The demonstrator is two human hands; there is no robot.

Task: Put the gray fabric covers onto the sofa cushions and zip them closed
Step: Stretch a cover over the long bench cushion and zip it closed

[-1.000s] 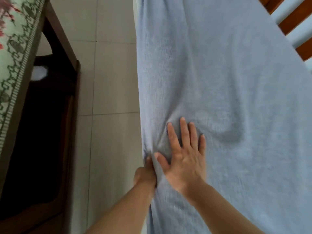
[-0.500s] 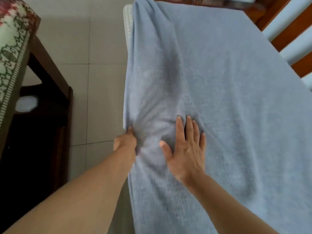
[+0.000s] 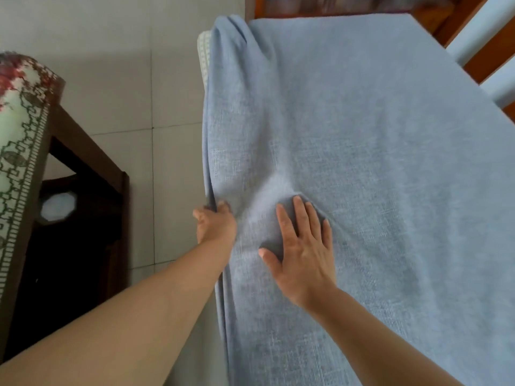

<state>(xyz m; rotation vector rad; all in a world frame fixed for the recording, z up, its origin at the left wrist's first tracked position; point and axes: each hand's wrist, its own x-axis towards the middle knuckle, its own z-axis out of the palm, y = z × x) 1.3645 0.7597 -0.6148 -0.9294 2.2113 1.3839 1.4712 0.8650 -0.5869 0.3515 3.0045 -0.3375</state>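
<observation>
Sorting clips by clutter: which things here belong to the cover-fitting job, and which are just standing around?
Job:
gray cover
cushion corner
left hand, gripping the cover's edge
right hand, flat on the cover

Not involved:
dark wooden furniture
patterned cloth
tiled floor

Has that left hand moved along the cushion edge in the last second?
Yes. The left hand has slid farther along the gray cover's edge, away from the person.

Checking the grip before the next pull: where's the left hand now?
In the head view, the left hand grips the left edge of the gray cover, beside the right hand pressed flat on it.
</observation>
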